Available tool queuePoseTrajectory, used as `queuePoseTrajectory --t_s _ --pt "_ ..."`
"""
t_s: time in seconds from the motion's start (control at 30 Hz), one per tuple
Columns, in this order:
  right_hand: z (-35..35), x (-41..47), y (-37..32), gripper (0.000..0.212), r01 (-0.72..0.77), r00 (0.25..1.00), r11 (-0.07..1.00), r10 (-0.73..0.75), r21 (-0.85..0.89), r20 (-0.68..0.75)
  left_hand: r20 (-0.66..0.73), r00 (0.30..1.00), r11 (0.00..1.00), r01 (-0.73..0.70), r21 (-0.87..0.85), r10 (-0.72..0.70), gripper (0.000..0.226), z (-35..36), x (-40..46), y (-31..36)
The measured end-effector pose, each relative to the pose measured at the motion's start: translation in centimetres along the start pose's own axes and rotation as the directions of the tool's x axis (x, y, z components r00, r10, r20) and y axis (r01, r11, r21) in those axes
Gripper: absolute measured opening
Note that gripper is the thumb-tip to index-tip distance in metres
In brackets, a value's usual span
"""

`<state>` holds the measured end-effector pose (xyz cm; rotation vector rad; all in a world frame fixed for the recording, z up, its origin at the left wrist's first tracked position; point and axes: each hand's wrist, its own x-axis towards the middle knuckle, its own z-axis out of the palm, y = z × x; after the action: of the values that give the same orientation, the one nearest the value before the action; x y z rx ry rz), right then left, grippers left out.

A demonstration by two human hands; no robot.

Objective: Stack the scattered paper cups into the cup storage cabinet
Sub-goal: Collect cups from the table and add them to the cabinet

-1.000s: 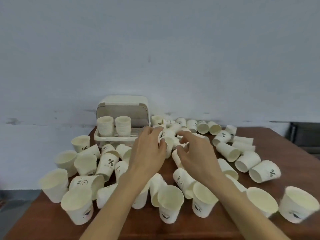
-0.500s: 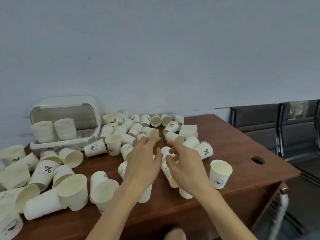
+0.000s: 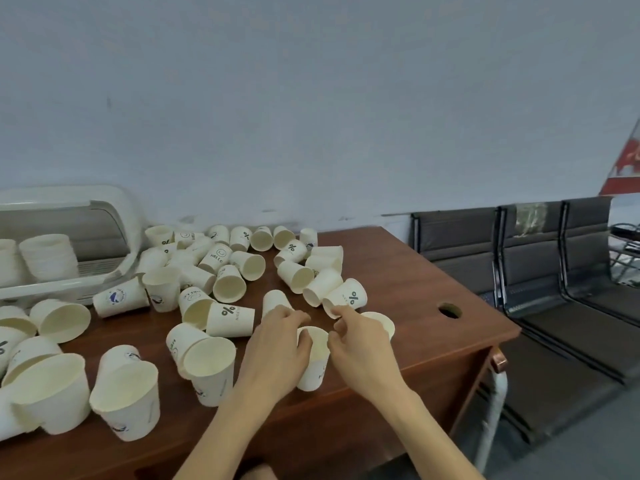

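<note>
- The left hand (image 3: 277, 344) curls round the side of an upright paper cup (image 3: 313, 362), its fingers wrapped on the wall just below the rim.
- The right hand (image 3: 363, 351) sits on the cup's other side, fingers bent, thumb at the rim; whether it truly pinches the rim or only touches it I cannot tell. Its forefinger reaches toward a tipped cup marked with a percent sign (image 3: 344, 297).
- The held cup stands mouth up, its long axis near vertical, between the two hands at the near right part of the wooden table (image 3: 415, 282).
- The cup storage cabinet (image 3: 69, 237) lies well to the left and farther back, lid raised, with stacked cups (image 3: 48, 254) already inside. The left hand is on the nearer side to it.
- Between the hands and the cabinet the scattered cups (image 3: 221, 271) lie thick, most on their sides with mouths pointing many ways, so I judge any carry leftward must pass above them.
- Dark chairs (image 3: 519, 265) stand beyond the table's right edge.
</note>
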<state>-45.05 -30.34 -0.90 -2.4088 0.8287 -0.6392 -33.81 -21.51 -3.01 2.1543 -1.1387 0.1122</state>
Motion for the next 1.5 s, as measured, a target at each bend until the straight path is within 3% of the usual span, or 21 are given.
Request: queuePoseTrajectory --t_s 0.3,0.53,0.63,0.83,1.13,1.3,1.5 --pt "2.2 -0.3 1.8 0.045 -0.013 0.998 0.998 0.016 -0.054 0.056 0.026 0.996 0.983 0.075 0.167 -0.080 0.029 -0.1 0.4 -2.0" --pt "4.0 0.2 2.0 0.030 0.000 0.986 0.980 0.034 -0.200 0.164 0.136 0.990 0.949 -0.013 0.316 -0.032 0.027 0.0 1.2 -3.4" --pt "4.2 0.4 1.9 0.016 -0.005 0.985 0.964 0.051 -0.267 0.163 0.230 0.973 0.898 -0.096 0.429 -0.006 0.032 0.7 2.0 -3.8" --pt "4.0 0.9 2.0 0.016 -0.052 0.993 0.965 0.077 -0.258 0.088 0.338 0.941 0.711 -0.256 0.655 0.027 0.037 1.6 2.9 -3.3" --pt "2.5 1.2 0.4 0.014 -0.084 0.996 0.957 0.078 -0.276 -0.034 0.210 0.975 0.692 -0.201 0.693 0.073 0.030 -1.3 4.5 -2.6" --pt "2.7 1.9 -1.8 0.015 -0.043 0.999 0.964 0.039 -0.264 -0.020 0.096 0.994 0.749 -0.100 0.656 0.048 0.023 -3.8 4.8 -3.5" --pt "4.0 2.8 -5.1 0.015 0.052 0.997 0.964 -0.067 -0.260 -0.048 -0.037 0.991 0.766 -0.073 0.638 0.126 0.018 -7.7 3.5 -5.2"
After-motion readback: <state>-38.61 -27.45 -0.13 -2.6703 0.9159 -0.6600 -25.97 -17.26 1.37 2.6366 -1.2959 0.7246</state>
